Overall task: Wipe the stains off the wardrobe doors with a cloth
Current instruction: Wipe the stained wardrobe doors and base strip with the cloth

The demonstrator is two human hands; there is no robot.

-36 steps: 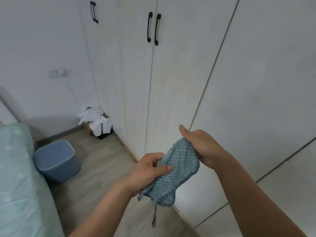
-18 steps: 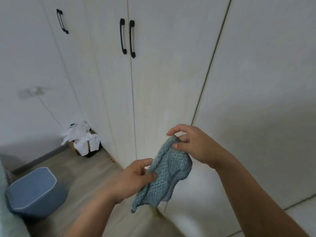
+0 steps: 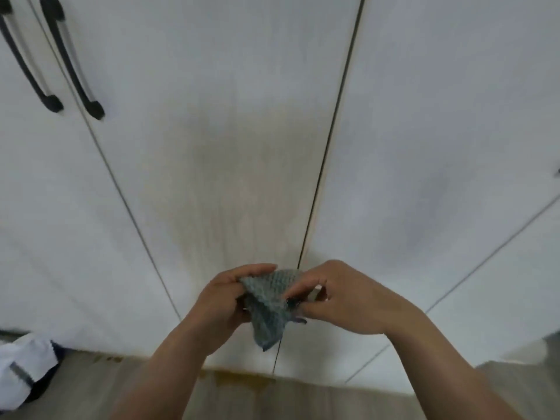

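A blue-grey textured cloth (image 3: 268,304) is bunched between both hands in front of the white wardrobe doors (image 3: 212,131). My left hand (image 3: 225,301) grips its left side with curled fingers. My right hand (image 3: 339,298) pinches its right edge. A broad yellowish-brown stain (image 3: 239,189) runs down the middle door, from about mid-height to the bottom edge. The cloth hangs clear of the door surface.
Two black handles (image 3: 72,62) sit on the doors at the upper left. A dark gap (image 3: 330,147) separates the middle door from the right one. A white bag in a dark bin (image 3: 24,368) stands at the lower left on the wooden floor (image 3: 242,398), which shows yellow drips.
The view has turned right and closer to the doors. My hands have come together and gathered the cloth into a tighter bunch. The blue stool and wall have left the view.
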